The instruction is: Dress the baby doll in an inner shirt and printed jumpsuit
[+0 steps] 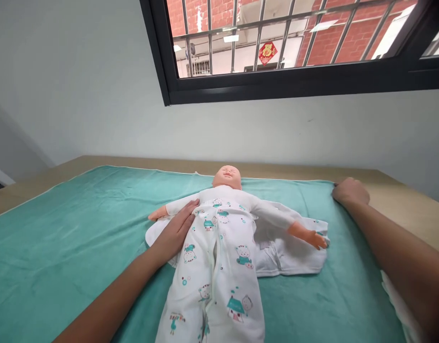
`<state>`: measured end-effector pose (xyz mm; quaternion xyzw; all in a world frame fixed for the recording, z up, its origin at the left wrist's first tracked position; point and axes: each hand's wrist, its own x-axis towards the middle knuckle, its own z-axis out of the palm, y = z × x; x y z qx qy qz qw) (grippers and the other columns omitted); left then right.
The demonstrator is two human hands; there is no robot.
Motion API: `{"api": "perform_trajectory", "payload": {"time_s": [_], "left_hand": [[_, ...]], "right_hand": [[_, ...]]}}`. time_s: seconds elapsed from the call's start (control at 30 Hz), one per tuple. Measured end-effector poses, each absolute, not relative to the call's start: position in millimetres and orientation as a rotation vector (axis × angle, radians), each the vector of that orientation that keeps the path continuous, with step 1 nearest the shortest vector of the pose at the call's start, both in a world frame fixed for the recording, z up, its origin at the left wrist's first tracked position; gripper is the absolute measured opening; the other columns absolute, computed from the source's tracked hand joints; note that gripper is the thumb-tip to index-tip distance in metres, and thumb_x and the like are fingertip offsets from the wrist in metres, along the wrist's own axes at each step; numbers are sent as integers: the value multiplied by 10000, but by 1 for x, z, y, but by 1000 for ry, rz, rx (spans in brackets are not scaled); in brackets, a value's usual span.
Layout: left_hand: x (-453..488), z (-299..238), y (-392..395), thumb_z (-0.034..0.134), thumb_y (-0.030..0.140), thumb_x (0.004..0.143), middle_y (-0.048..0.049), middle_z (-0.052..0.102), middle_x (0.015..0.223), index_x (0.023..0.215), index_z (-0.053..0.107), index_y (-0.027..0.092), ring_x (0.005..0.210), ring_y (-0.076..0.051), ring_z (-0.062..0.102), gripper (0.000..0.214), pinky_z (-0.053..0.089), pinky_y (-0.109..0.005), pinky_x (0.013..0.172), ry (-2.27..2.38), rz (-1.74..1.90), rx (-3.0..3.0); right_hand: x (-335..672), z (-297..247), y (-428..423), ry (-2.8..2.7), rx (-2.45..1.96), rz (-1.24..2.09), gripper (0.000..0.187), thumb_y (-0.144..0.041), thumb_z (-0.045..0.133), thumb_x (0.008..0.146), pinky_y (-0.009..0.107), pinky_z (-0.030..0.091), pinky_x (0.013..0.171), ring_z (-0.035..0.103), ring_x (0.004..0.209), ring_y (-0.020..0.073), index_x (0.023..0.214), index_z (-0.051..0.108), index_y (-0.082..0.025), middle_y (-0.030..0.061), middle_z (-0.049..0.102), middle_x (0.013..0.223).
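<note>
A baby doll (226,177) lies on its back on a teal towel (69,228), dressed in a white printed romper (219,257). My left hand (176,231) lies flat with fingers stretched out on the doll's side, just under its arm. My right hand (350,191) rests far to the right at the towel's back corner, fingers curled down onto the edge; whether it grips the cloth is hidden. A second white garment (290,255) is spread under the doll's other arm (307,234).
The towel covers a beige table (401,200) set against a pale wall. A dark-framed barred window (276,81) is above. A white cloth edge (398,305) shows at the lower right under my forearm.
</note>
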<state>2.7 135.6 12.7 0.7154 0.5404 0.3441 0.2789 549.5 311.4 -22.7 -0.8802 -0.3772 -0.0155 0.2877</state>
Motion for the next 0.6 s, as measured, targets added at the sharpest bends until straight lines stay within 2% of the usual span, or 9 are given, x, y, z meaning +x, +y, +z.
{"api": "perform_trajectory", "payload": {"time_s": [0.13, 0.27, 0.37, 0.5, 0.6], "left_hand": [[-1, 12, 136, 323, 437, 975, 10, 401, 1512, 1419, 455, 249, 1426, -203, 312, 500, 228, -397, 1200, 1450, 920, 1908], [1, 8, 134, 322, 439, 973, 10, 410, 1508, 1416, 459, 253, 1423, -200, 319, 500, 229, -385, 1200, 1467, 937, 1905], [3, 4, 133, 331, 445, 968, -5, 434, 1495, 1398, 480, 244, 1408, -199, 348, 497, 244, -382, 1193, 1499, 985, 1915], [-2, 6, 127, 400, 445, 945, -48, 589, 1354, 1271, 594, 213, 1274, -232, 514, 444, 362, -408, 1117, 1480, 1077, 1880], [0, 14, 121, 424, 450, 935, -65, 650, 1260, 1201, 627, 191, 1197, -237, 570, 423, 415, -391, 1061, 1452, 1156, 1774]], "right_hand": [[543, -21, 320, -1079, -2383, -72, 342, -180, 561, 856, 438, 330, 768, 536, 1133, 367, 1167, 577, -40, 354, 533, 1175], [541, -22, 322, -1149, -2390, -102, 356, -196, 549, 879, 428, 308, 776, 533, 1128, 353, 1195, 569, -34, 344, 534, 1182], [536, -21, 313, -1200, -2372, -136, 292, -206, 556, 882, 448, 276, 833, 491, 1160, 344, 1121, 603, -46, 336, 531, 1193], [500, -8, 283, -1352, -2028, -189, 144, -195, 595, 826, 495, 238, 923, 434, 1173, 341, 914, 626, -86, 293, 545, 1174], [451, 12, 250, -1369, -1886, -171, 111, -233, 552, 831, 424, 338, 905, 512, 1042, 273, 874, 604, -146, 179, 604, 1064]]}}
